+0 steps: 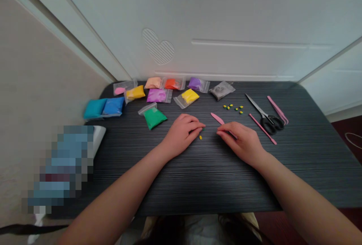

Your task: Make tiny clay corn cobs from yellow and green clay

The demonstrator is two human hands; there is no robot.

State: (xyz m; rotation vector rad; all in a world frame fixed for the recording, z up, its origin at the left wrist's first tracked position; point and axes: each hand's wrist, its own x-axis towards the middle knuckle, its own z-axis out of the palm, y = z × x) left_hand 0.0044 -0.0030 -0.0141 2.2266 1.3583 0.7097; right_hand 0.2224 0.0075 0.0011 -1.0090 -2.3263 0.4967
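My left hand [183, 133] rests near the middle of the dark table [181, 184], thumb and fingertips pinched on a tiny piece of green clay [203, 129]. Just below those fingertips lies a small yellow clay piece [200, 137]. To the right, my right hand [243, 141] has its thumb and forefinger brought close together; whatever is between them, if anything, is too small to make out. A pink plastic clay knife [217, 118] lies flat just beyond its fingertips. Several little yellow-and-green clay pieces [236, 109] sit farther back, behind the right hand.
Bags of coloured clay line the back left, among them a green bag [154, 117], yellow bag [190, 96], grey bag [222, 90] and blue bag [113, 106]. At right lie a pink stick tool [263, 129], scissors [264, 115] and pink tweezers [277, 109]. A blurred-out object [65, 162] occupies the left edge.
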